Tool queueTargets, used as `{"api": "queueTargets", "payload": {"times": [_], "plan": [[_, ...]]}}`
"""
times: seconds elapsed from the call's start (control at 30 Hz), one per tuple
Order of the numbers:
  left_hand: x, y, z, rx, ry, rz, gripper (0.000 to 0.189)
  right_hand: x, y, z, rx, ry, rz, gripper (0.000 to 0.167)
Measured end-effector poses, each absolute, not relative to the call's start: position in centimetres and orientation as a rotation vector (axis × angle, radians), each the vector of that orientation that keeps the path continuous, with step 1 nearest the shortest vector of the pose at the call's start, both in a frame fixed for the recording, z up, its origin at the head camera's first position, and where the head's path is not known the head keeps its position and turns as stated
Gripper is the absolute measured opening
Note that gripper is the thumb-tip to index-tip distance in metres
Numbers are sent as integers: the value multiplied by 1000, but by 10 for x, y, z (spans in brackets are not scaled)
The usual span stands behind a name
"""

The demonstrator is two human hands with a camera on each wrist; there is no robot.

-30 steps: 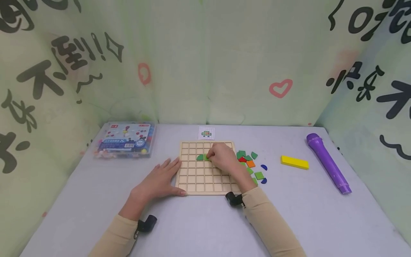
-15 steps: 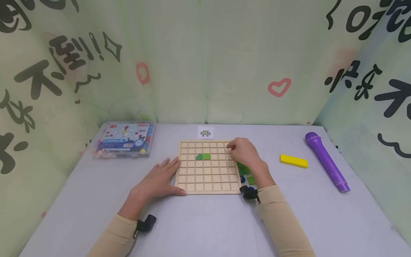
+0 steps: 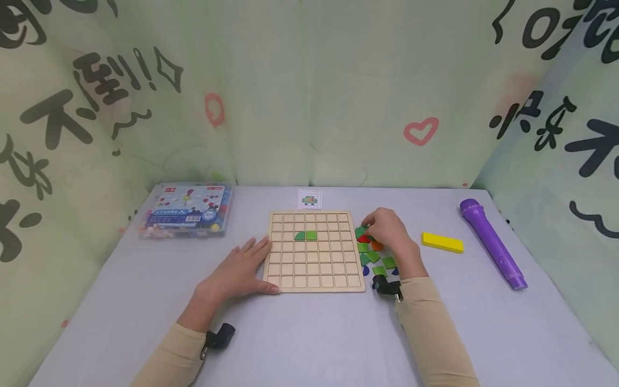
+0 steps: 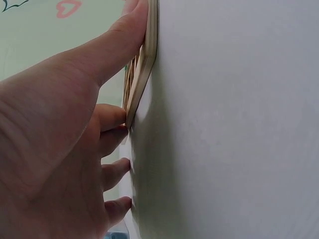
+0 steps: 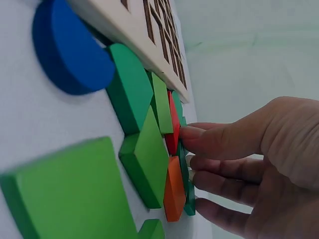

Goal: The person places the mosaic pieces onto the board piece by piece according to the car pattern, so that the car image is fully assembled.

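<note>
My left hand (image 3: 242,269) lies spread at the left side of the wooden grid board (image 3: 314,269), thumb near the front corner and fingertips along its edge. In the left wrist view, the thumb presses on the board's rim (image 4: 149,55). One dark green quarter-round piece (image 3: 300,236) and one light green square (image 3: 311,235) sit side by side in the grid. My right hand (image 3: 387,228) is over the loose pieces right of the board. In the right wrist view, its thumb and fingertips reach the dark green pieces (image 5: 190,199) beside a red piece (image 5: 173,124) and an orange one (image 5: 174,189).
A small pattern card (image 3: 309,199) lies behind the board. The clear plastic box (image 3: 188,209) stands at the back left. Right of the pieces are a yellow bar (image 3: 442,242) and a purple tube-like stick (image 3: 493,244). Blue half-rounds (image 5: 72,50) lie near the board's edge.
My right hand has let go of the light green square in the grid and moved right, off the board to the loose pieces. The left hand has stayed in place.
</note>
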State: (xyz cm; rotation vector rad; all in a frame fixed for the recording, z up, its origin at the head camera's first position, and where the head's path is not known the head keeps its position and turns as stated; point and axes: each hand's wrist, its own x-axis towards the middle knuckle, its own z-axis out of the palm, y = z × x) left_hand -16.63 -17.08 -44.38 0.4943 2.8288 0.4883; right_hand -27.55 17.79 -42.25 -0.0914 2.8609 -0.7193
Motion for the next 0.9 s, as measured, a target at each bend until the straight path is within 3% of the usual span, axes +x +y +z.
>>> {"api": "queueTargets", "payload": {"times": [0.4,0.9], "plan": [[-165,-170,-443,489,2827,510,114,-273,177,-420,-153,2924,-778,3],[-166,-171,-446,476,2825,513,115,-270,148,-421,-410,2793,-1102,30]]}}
